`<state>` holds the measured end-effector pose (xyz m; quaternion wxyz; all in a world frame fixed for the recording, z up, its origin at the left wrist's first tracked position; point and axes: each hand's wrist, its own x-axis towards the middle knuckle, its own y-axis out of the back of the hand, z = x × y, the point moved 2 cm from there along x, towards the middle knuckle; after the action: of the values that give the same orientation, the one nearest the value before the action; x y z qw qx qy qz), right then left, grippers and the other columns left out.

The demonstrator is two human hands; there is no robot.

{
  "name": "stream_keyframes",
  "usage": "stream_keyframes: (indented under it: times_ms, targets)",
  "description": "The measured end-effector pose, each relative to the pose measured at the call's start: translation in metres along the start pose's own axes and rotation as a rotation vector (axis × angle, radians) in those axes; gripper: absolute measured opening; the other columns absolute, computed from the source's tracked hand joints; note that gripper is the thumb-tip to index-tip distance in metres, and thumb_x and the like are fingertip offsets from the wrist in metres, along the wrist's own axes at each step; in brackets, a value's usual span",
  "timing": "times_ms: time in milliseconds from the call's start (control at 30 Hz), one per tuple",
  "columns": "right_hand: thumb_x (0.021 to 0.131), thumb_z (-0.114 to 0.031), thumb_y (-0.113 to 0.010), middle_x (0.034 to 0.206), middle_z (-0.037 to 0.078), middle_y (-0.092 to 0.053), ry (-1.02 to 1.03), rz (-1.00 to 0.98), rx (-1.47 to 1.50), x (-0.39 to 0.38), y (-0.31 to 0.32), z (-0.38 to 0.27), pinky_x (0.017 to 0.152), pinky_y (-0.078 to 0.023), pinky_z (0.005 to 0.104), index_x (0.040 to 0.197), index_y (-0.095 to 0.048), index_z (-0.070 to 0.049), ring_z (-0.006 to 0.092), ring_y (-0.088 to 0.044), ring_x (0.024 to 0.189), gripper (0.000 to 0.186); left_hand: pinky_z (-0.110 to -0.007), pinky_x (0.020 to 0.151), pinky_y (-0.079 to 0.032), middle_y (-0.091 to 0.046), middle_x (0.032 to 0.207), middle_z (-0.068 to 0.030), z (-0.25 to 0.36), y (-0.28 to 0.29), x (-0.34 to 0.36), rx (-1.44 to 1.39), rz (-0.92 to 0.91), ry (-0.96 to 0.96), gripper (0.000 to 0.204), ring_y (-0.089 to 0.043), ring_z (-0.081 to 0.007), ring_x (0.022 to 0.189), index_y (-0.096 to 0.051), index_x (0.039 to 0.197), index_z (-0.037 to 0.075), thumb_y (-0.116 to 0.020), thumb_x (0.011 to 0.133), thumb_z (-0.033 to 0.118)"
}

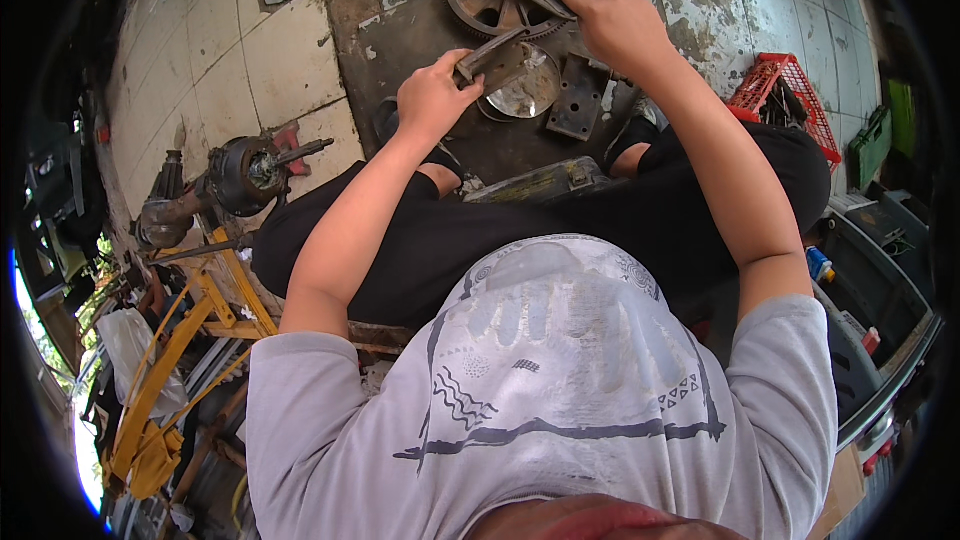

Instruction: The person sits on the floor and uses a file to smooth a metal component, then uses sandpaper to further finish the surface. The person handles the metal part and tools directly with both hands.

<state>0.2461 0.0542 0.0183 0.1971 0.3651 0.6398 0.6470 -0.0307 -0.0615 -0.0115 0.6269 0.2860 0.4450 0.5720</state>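
Head view: left hand (437, 95) grasps rusty, elongated metal bar (490, 55), far end at near rim of large, round, brown toothed metal gear (508, 14) on grimy floor (388, 45). Right hand (610, 18): fingers outstretched over gear's right rim; cannot tell whether gripping. Step seems handling bar beside gear; next move likely calls for steadied gear, firm left grip.

A large gear wheel (515, 4) lies flat on the grimy floor (400, 25) — rusty brown, with broad spokes around its hub, dark gaps between them and fine teeth along the dark rim. A worn brown metal bar (492, 53) slants just short of it, gripped at the near end, its far end close to the rim — whether touching, I cannot tell.
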Motion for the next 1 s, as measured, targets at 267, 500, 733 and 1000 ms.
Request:
stream_keyframes:
  times_ms: [267,500,733,1000]
  targets:
    - [0.096,-0.007,-0.062,0.161,0.005,-0.063,0.065,-0.146,0.155,0.015,0.018,-0.030,0.122,-0.048,0.0437,0.153,-0.064,-0.013,0.0246,-0.058,0.150,0.058,-0.048,0.076,-0.062,-0.081,0.091,-0.0128,0.036,-0.002,-0.023,0.150,0.006,-0.165,0.052,-0.080,-0.0355,0.088,-0.073,0.136,0.021,-0.084,0.093,0.046]
    - [0.099,-0.013,-0.068,0.169,0.008,-0.055,0.228,-0.418,0.105,-0.021,0.002,-0.095,0.122,-0.047,0.0467,0.162,-0.054,-0.009,0.0280,-0.052,0.155,0.065,-0.050,0.084,-0.063,-0.082,0.096,-0.0160,0.046,0.002,-0.023,0.285,-0.154,-0.058,0.053,-0.080,-0.0379,0.095,-0.076,0.118,0.008,-0.086,0.089,0.051]
    - [0.102,-0.022,-0.068,0.174,0.006,-0.047,0.309,-0.356,-0.017,-0.035,-0.011,-0.094,0.120,-0.047,0.0477,0.165,-0.050,-0.012,0.0264,-0.045,0.160,0.066,-0.049,0.089,-0.064,-0.083,0.106,-0.0186,0.045,-0.005,-0.024,0.289,-0.177,0.029,0.059,-0.080,-0.0358,0.104,-0.082,0.107,0.006,-0.084,0.085,0.060]
    - [0.101,-0.010,-0.060,0.172,0.012,-0.049,0.317,-0.269,0.135,-0.048,-0.016,-0.090,0.130,-0.039,0.0449,0.164,-0.051,-0.012,0.0296,-0.044,0.161,0.063,-0.048,0.096,-0.065,-0.081,0.120,-0.0176,0.045,0.004,-0.026,0.163,-0.225,0.059,0.070,-0.078,-0.0330,0.116,-0.082,0.121,0.007,-0.090,0.075,0.058]
